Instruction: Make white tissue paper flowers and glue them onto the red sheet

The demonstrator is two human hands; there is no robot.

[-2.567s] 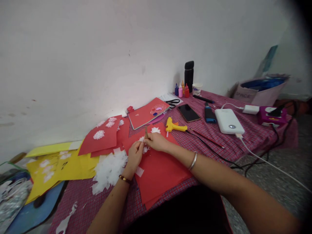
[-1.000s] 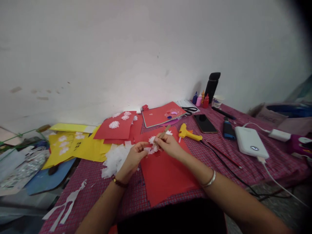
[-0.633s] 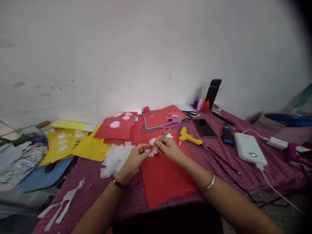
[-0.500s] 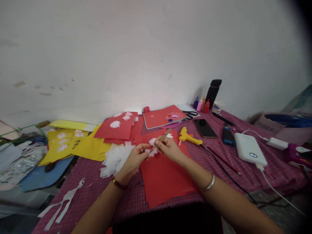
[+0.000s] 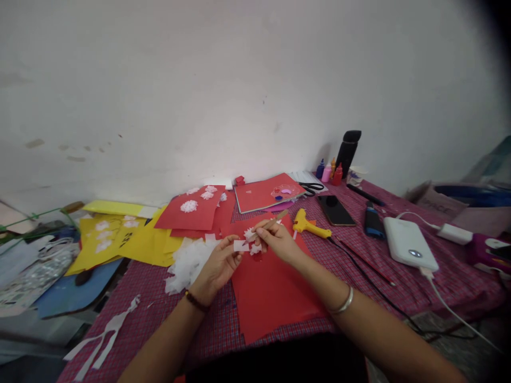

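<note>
Between the thumb and fingers of my left hand is a small white paper piece. My right hand pinches a thin tan stick, its lower end close to the paper piece; whether they touch I cannot tell. Both hands are over a stack of red paper sheets. White paper tufts sit on the top sheet, partly hidden by my right hand. Beside my left hand lies a heap of white paper pieces.
A yellow glue gun with a black cord lies to the right, near a phone and a white power bank. Behind are scissors and paint bottles. Yellow sheets and paper strips lie left.
The tan stick has tipped from steep to flatter, its upper end going right. The white paper piece now lies flatter and shows more clearly in my left fingers.
</note>
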